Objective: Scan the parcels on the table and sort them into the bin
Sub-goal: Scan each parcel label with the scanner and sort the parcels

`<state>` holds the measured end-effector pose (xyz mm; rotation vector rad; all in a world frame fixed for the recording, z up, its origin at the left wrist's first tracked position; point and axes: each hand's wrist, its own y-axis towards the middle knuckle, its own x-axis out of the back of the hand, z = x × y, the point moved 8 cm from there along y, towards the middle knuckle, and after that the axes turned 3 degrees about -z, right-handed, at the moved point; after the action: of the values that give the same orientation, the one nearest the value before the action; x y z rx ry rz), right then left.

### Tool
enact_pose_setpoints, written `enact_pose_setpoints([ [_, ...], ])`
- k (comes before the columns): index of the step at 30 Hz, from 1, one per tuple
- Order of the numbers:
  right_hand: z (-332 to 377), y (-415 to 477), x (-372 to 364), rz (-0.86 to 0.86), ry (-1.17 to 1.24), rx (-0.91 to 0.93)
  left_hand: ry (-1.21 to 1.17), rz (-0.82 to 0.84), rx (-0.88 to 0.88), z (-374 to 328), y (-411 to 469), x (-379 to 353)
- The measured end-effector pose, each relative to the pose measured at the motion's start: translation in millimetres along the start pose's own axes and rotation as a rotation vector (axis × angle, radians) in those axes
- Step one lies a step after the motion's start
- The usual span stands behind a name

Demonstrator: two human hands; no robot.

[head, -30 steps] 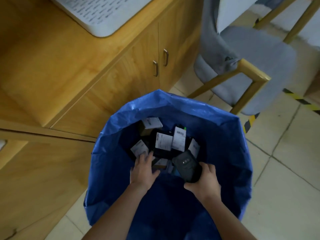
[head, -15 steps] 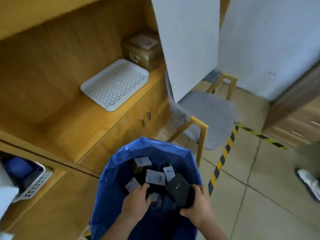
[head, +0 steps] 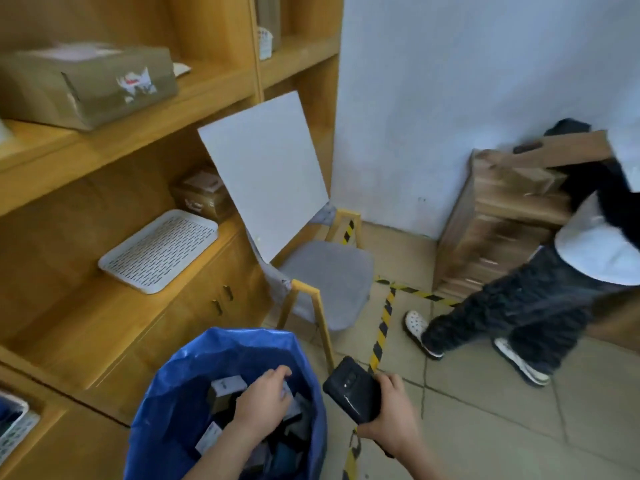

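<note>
A bin lined with a blue bag point(head: 242, 341) stands on the floor at the bottom of the view. Several small dark parcels with white labels point(head: 227, 384) lie inside it. My left hand point(head: 263, 400) reaches into the bin just above the parcels, fingers loosely bent, and I see nothing gripped in it. My right hand point(head: 391, 414) is outside the bin, to the right of its rim, and holds a black handheld scanner point(head: 349, 389) tilted up and to the left. The table is out of view.
A wooden shelf unit on the left carries a white slotted tray point(head: 159, 249) and cardboard boxes point(head: 86, 84). A grey chair point(head: 329, 271) with a grey board point(head: 266, 168) stands behind the bin. Another person point(head: 519, 306) walks at right near wooden drawers point(head: 491, 230). Striped tape point(head: 382, 327) crosses the floor.
The view has lifted from the bin to the shelves and room. My right hand has drawn the scanner out of the bin to its right. My left hand stays inside the bin.
</note>
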<state>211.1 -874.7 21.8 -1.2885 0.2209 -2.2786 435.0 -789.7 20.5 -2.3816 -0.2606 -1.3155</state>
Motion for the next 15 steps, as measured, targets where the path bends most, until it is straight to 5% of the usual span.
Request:
enact_pose_setpoints([
  [15, -167.3, -189.6, 68.3, -0.543, 0.279, -0.593, 0.186, 0.345, -0.769, -242.4, 0.8, -109.8],
])
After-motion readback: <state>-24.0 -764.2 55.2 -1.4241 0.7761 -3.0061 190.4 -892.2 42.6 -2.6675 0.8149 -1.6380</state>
